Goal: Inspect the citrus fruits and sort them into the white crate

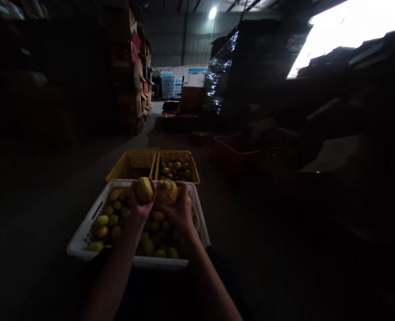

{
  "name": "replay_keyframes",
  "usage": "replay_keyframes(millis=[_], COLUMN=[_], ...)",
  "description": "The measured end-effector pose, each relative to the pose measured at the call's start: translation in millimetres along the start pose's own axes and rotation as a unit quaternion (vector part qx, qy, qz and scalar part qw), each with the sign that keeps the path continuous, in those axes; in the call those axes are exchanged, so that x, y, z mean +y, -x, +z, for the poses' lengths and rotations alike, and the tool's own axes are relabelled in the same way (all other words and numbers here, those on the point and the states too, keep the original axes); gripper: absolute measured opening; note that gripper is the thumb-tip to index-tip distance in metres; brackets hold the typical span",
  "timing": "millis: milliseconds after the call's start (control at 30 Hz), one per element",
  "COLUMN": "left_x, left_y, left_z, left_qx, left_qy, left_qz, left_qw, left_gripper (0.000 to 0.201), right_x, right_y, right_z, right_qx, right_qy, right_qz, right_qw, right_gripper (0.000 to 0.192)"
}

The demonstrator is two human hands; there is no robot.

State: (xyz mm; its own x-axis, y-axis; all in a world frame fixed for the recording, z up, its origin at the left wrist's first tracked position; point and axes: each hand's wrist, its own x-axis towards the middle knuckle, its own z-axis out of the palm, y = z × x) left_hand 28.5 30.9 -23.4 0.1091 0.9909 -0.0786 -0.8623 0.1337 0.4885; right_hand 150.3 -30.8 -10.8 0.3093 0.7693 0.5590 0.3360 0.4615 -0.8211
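Both hands were raised side by side over the far end of the white crate, each with one yellow fruit lifted clear of the heap below, seemingly held up where the dim light let the skins be looked over. The left hand had its grip clenched round the left fruit from beneath, fingers wrapping its lower half; the right hand grasped the right fruit likewise, the two fruits nearly touching. Beyond stood two yellow crates on the floor, the left yellow crate apparently bare, the right yellow crate part-filled with similar fruit.
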Motion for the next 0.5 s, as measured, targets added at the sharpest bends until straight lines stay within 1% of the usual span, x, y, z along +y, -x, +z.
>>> replay_keyframes(millis=[33, 100, 167, 267, 367, 433, 500], left_x=[1, -2, -9, -17, -15, -10, -7], left_y=[-1, 1, 5, 9, 6, 3, 1], left_z=[3.1, 9.8, 16.8, 25.6, 28.8, 27.4, 24.2], left_qx=[0.006, 0.01, 0.011, 0.014, 0.025, 0.03, 0.023], left_qy=[0.012, 0.012, 0.012, 0.01, 0.001, -0.007, -0.016], left_qz=[-0.009, -0.027, -0.042, -0.037, -0.016, 0.0, 0.004], left_qw=[1.0, 1.0, 0.999, 0.999, 1.0, 1.0, 1.0], left_gripper=[0.036, 0.032, 0.029, 0.027, 0.024, 0.023, 0.022], right_x=[1, 5, 10, 13, 9, 4, 0], right_y=[-4, -11, -15, -14, -11, -10, -9], right_z=[-4, -8, -7, -1, 0, -2, -3], right_qx=[0.017, 0.022, 0.019, 0.022, -0.002, -0.02, -0.031], right_qy=[-0.025, -0.071, -0.113, -0.164, -0.211, -0.244, -0.267], right_qz=[0.031, 0.077, 0.124, 0.198, 0.229, 0.244, 0.256], right_qw=[0.999, 0.994, 0.986, 0.966, 0.95, 0.938, 0.928], right_gripper=[0.061, 0.058, 0.06, 0.062, 0.056, 0.051, 0.048])
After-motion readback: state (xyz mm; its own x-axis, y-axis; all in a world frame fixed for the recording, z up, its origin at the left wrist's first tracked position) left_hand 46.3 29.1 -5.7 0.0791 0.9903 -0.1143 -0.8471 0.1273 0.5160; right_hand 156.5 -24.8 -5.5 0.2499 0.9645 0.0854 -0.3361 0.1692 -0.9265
